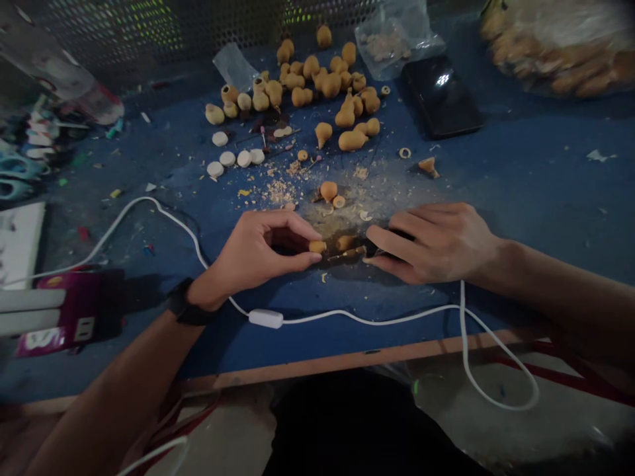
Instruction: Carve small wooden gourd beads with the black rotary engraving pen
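My left hand [268,246] pinches a small tan gourd piece [317,246] between thumb and forefinger, low over the blue tabletop. To its right lie a brown gourd piece [346,242] and a thin stem-like bit [351,253]. My right hand [431,243] is closed beside them, thumb and fingers drawn together around something dark, mostly hidden by the fingers. Just beyond both hands sit a small round gourd [328,191] and a cut ring of gourd [338,201], among pale shavings.
Several small gourds [327,84] cluster at the back, with white discs [243,158] to their left. A black phone [441,96] lies at back right near a large bag [565,53]. A white cable [357,320] with an inline switch [266,318] crosses the front.
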The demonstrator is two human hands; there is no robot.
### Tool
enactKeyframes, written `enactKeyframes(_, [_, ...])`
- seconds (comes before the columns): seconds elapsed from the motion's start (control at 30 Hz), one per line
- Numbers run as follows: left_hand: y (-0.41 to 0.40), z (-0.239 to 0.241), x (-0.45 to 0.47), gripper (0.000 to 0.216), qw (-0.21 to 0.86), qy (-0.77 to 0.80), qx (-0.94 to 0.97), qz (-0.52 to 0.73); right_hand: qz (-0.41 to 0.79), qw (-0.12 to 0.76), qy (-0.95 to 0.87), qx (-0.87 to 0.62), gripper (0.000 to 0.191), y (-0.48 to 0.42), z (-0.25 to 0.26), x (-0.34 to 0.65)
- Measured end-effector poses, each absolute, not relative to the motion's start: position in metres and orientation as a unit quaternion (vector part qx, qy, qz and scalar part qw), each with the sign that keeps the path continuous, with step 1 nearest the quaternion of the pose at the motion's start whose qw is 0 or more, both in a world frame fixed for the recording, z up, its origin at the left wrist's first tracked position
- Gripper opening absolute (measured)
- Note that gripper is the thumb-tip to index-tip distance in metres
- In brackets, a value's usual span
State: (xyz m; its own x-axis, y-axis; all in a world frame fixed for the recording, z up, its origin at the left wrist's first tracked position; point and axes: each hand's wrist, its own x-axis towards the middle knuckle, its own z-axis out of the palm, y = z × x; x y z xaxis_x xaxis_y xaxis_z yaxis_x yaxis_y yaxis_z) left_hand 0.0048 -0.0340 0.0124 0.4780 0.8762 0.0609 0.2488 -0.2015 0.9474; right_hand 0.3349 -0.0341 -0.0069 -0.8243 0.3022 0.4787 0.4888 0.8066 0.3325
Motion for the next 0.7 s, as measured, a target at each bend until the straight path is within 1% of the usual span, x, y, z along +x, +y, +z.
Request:
enactKeyframes(0.23, [-0.0351,0.0113,0.0037,0.016,0.508,0.378,0.701,0.327,-0.235,0.225,-0.928,-0.183,0.032,-0.0345,-0.0011,0.3345])
enactKeyframes(0.5, [-0.0336,0.0117,0.0030,0.016,0.500,0.380,0.712,0.313,-0.238,0.217,-0.926,-0.195,0.031,-0.0357,-0.0067,0.3351])
enactKeyframes(0.7, [-0.0332,0.0131,0.0050,0.018,0.496,0.379,0.715,0.317,-0.243,0.212,-0.930,-0.176,0.030,-0.0336,0.0023,0.3344])
